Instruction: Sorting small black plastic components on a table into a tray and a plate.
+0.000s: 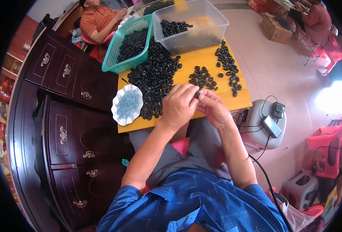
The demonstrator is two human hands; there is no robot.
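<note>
- Both hands meet over the near edge of the small yellow wooden table [213,102], close to its middle. The left hand [178,106] and the right hand [214,108] are curled inward with fingertips touching.
- Between the fingertips sits one small black rubber ring [197,94], pinched from both sides. Both hands appear closed on it; how tightly, and whether a screw is in it, I cannot tell.
- Orientation of the ring: it is too small and too covered by fingers to say which way its hole faces. Being round, it shows no long axis.
- Work appearing done, as a judgement: a row of separate black rings [228,65] lies along the right edge of the table, and a smaller cluster of rings [202,77] lies just beyond the hands.
- Work appearing left: a large loose heap of black rings [153,75] covers the left half of the table, so much stock seems unhandled.
- A white scalloped plate [118,116] of small silvery screws [126,103] overhangs the near left corner, just beside the left hand.
- At the far edge stand a green plastic mesh basket [117,50] and a clear plastic tub [213,23], both holding black rings.
- A dark wooden cabinet [62,116] stands left of the table.
- Another person in an orange shirt [97,19] sits beyond the far left corner.
</note>
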